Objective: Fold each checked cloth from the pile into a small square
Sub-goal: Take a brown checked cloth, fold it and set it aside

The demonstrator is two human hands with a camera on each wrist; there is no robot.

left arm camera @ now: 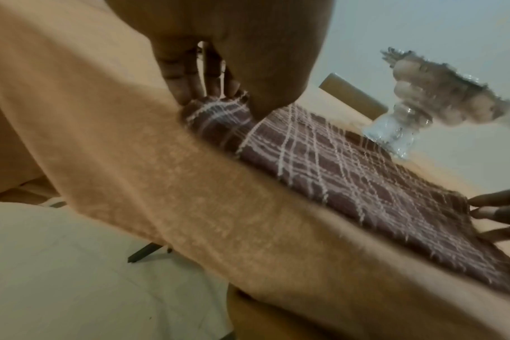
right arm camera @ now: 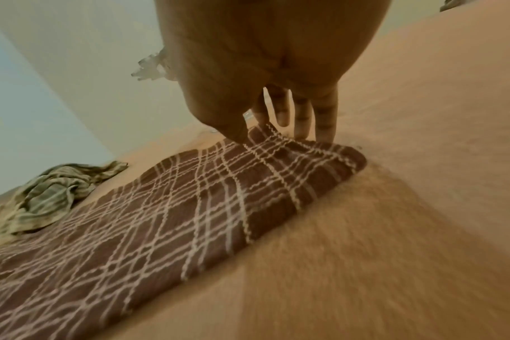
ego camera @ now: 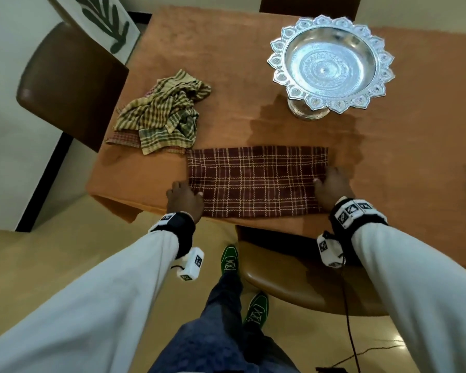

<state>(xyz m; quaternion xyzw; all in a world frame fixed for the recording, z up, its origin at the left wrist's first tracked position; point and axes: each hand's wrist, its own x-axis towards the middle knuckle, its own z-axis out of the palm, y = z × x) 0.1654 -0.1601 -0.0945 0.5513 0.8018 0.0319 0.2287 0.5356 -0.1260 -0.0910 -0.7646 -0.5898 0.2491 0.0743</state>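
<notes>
Flat maroon checked cloth (ego camera: 256,181), olive pile (ego camera: 162,114)

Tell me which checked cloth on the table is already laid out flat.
The maroon checked cloth with white lines, a flat strip pinched at its ends by the left hand and right hand; the olive-and-cream checked cloths lie crumpled.

We reach both arms forward. Our left hand (ego camera: 184,195) pinches, thumb against fingers (left arm camera: 186,82). Our right hand (ego camera: 332,185) pinches likewise, knuckles up.

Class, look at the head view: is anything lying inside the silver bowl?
No: the silver bowl shows only its bare embossed inside.
</notes>
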